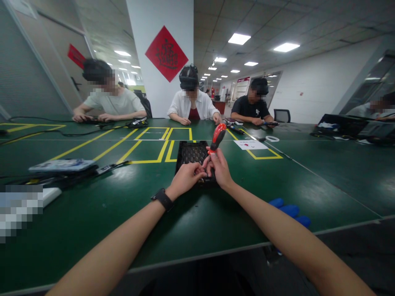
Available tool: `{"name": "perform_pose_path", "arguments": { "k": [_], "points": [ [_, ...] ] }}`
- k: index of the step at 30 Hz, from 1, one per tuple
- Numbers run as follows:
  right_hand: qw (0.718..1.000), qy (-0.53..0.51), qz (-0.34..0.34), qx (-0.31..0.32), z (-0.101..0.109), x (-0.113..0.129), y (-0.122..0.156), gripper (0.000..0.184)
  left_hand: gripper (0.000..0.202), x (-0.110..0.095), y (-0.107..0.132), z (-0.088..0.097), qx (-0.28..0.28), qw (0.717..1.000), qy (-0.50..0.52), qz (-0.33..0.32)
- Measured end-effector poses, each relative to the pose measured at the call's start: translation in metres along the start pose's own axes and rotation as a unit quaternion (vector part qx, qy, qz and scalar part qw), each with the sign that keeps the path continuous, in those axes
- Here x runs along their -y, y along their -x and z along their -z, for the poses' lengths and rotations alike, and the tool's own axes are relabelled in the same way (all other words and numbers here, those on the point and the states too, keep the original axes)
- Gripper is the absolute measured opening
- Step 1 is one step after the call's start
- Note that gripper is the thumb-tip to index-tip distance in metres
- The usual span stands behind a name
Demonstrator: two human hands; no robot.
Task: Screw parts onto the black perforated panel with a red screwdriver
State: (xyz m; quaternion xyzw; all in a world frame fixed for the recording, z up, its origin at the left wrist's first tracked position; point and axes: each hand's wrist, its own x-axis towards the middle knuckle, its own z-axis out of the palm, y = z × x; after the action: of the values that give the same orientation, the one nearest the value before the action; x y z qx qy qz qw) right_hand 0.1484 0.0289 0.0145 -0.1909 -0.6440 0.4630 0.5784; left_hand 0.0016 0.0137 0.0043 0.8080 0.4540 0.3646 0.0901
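Observation:
In front of me on the green table lies a black rectangular plastic frame (pixel 193 153) with a patterned, grid-like inside. My right hand (pixel 219 166) is closed around a screwdriver (pixel 217 137) with a red and black handle. The handle tilts up and to the right, and the shaft points down toward the near right part of the frame. My left hand (pixel 189 177), below a dark wristband, is closed at the frame's near edge with its fingertips close to the screwdriver's shaft. Whatever those fingertips pinch is too small and hidden to make out.
Blue handles (pixel 289 210) lie right of my right forearm. A white sheet (pixel 250 144) and a tape roll (pixel 272 139) are farther right. A pale flat box (pixel 63 165) and cables lie left. Yellow tape marks the green table (pixel 148 246). Several people sit across it.

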Motion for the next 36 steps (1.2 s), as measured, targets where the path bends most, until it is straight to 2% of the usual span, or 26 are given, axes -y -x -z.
{"name": "perform_pose_path", "arguments": {
  "k": [4,9,15,19,26,36],
  "points": [
    [1.000,-0.009,-0.006,0.001,0.0011,-0.0024,-0.0016,0.035,0.012,0.0008,-0.0005,0.0000,0.013,1.000,-0.015,-0.024],
    [1.000,-0.011,-0.009,0.008,0.0018,-0.0034,-0.0021,0.034,0.014,0.0015,-0.0007,0.0003,0.024,0.998,-0.021,-0.055],
    [1.000,0.008,0.001,-0.010,-0.0006,-0.0007,-0.0010,0.033,0.014,0.0009,-0.0006,-0.0007,-0.014,1.000,-0.019,-0.017],
    [1.000,0.008,0.000,0.001,-0.0013,0.0002,-0.0005,0.033,0.014,0.0003,0.0001,-0.0015,-0.010,0.999,-0.040,-0.018],
    [1.000,0.002,-0.001,0.012,-0.0003,-0.0018,-0.0001,0.033,0.017,0.0016,0.0005,-0.0002,0.010,0.996,-0.066,-0.061],
    [1.000,0.009,0.005,0.009,-0.0031,0.0002,0.0007,0.035,0.011,-0.0007,0.0004,0.0005,-0.005,0.997,-0.068,-0.024]
  ]
}}
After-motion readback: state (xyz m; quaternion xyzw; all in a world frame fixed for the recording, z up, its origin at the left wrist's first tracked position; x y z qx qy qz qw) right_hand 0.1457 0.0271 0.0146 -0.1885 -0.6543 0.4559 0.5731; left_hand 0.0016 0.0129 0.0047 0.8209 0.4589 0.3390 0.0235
